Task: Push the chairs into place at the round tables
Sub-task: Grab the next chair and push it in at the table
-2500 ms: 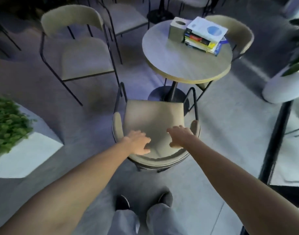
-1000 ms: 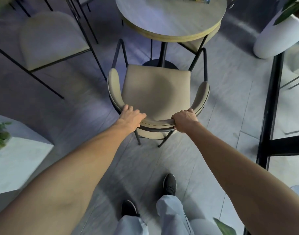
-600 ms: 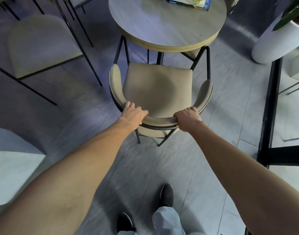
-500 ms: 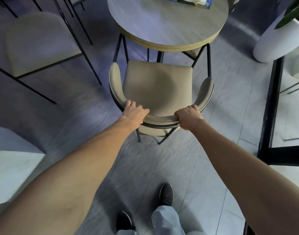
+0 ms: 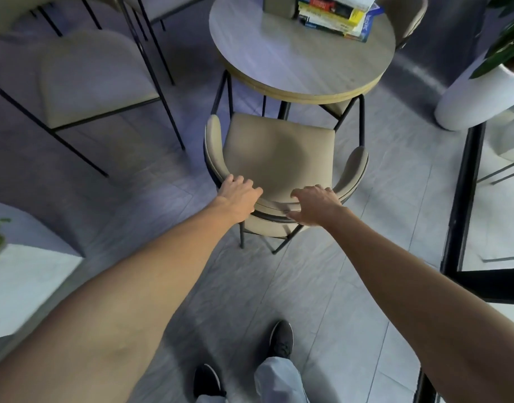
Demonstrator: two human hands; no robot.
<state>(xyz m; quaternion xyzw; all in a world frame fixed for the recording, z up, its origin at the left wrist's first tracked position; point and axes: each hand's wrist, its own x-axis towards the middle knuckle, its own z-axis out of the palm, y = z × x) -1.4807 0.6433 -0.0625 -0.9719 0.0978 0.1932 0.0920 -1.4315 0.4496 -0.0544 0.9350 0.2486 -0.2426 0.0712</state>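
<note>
The left hand (image 5: 240,196) held the chair (image 5: 279,158) back, the right hand (image 5: 314,206) spread loose, so an uneven push could turn it against the worktop (image 5: 302,65).

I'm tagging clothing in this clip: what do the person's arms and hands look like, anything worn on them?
Both forearms are bare as far as the frame shows: no sleeves in view. The left hand and right hand wear no gloves, and I can see no watch, bracelet or ring, though the picture is soft.

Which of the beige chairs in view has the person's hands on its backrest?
The chair nearest the camera, front legs under the round table; the others stand untouched.
</note>
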